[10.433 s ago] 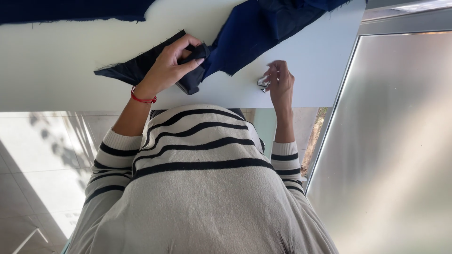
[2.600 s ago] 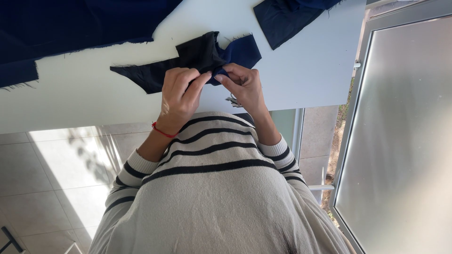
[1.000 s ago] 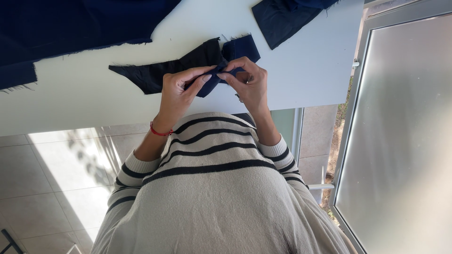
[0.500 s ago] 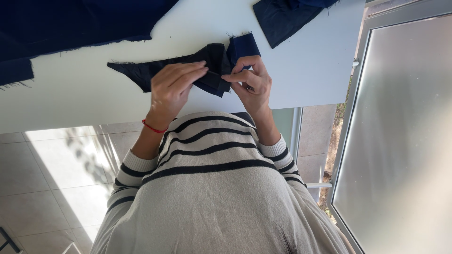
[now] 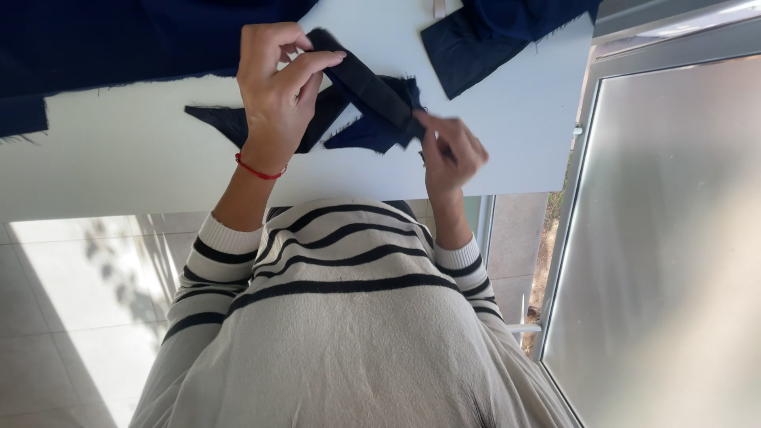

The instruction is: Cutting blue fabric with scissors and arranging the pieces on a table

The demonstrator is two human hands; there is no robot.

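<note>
A folded dark strip of fabric (image 5: 369, 83) stretches between my two hands above a white table (image 5: 119, 166). My left hand (image 5: 277, 79), with a red string on its wrist, pinches the strip's upper end. My right hand (image 5: 448, 150) grips the lower end, where a frayed navy scrap (image 5: 372, 131) bunches up. Another dark pointed piece (image 5: 218, 120) lies flat on the table under my left hand. Whether my right hand also holds a small tool is hidden by its fingers.
A large navy cloth (image 5: 119, 40) covers the table's far left. A second navy piece (image 5: 491, 36) lies at the far right corner. A frosted glass door (image 5: 674, 238) stands to the right, pale floor tiles (image 5: 71, 301) below left.
My left hand has lifted away from my right hand, up and to the left, drawing the dark strip out taut. My right hand has slid right, toward the table's near edge.
</note>
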